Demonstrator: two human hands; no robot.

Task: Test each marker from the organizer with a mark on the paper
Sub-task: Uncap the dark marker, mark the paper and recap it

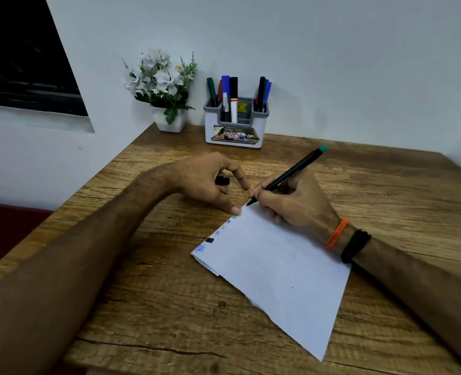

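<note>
Marker point(289, 174), slim black barrel, teal end, tip on paper point(278, 272).

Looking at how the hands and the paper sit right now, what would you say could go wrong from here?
The marker tip sits at the very top corner of the paper, so a stroke may run onto the wooden table.

The left hand pins that corner with one fingertip while also holding the black cap; the sheet might slide or the cap slip.

The right hand rests on the paper, though away from the marks along the left edge, so smudging seems unlikely.
</note>
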